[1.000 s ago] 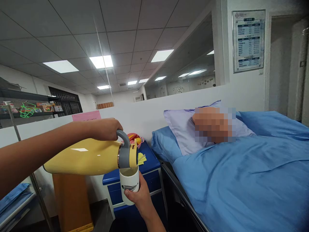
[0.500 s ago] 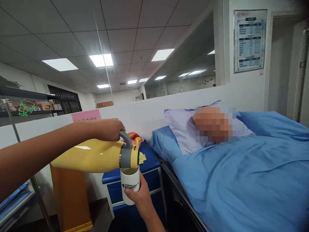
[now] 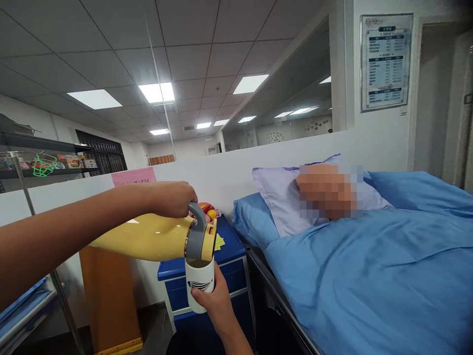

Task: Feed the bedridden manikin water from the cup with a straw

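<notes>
My left hand (image 3: 177, 198) is closed round the grey handle of a yellow thermos jug (image 3: 155, 239). The jug lies tipped nearly level, its spout end slightly lower and pointing right. Right below the spout is a white mug (image 3: 199, 296) with a black striped print, held upright in the air by my right hand (image 3: 218, 301). My right thumb lies across the mug's front, and the other fingers are hidden behind it. The jug's mouth is at the mug's rim; whether they touch I cannot tell. No stream of liquid can be made out.
A blue bedside cabinet (image 3: 232, 246) stands behind the mug, bearing a bowl of toy-like fruit (image 3: 211, 213) and yellow paper (image 3: 219, 242). To the right is a bed with a blue quilt (image 3: 351, 281), a pillow (image 3: 275, 197) and a blurred-out head. A metal pole (image 3: 61, 291) rises at left.
The thermos jug has tilted a little further, its base end rising and its spout dipping toward the mug. My left hand has shifted slightly right; the mug has hardly moved.
</notes>
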The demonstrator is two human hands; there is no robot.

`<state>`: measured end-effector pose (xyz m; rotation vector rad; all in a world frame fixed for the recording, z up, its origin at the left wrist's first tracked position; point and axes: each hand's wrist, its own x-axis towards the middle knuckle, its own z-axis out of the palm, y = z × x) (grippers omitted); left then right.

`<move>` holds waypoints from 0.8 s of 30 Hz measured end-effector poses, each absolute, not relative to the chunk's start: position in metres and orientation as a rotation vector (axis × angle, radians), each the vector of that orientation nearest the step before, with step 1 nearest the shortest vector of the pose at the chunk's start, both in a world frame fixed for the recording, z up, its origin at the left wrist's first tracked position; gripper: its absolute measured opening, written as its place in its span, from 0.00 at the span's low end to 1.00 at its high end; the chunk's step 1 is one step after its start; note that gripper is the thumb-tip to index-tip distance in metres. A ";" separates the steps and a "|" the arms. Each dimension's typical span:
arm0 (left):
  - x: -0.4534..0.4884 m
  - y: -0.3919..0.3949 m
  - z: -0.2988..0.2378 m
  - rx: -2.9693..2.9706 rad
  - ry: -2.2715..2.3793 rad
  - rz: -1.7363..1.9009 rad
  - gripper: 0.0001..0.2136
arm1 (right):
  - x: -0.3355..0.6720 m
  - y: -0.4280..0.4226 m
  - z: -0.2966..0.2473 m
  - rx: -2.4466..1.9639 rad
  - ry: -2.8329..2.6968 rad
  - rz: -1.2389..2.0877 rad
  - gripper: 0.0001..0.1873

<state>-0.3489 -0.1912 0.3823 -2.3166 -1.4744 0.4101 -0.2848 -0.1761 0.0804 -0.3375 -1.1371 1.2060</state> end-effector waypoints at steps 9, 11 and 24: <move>-0.338 -0.191 0.382 -2.316 -1.447 0.439 0.11 | -0.284 -0.171 0.077 -0.318 -1.122 1.206 0.37; -0.336 -0.191 0.383 -2.311 -1.437 0.441 0.11 | -0.285 -0.171 0.076 -0.319 -1.104 1.204 0.37; -0.332 -0.186 0.386 -2.300 -1.333 0.453 0.10 | -0.284 -0.169 0.082 -0.292 -1.078 1.226 0.35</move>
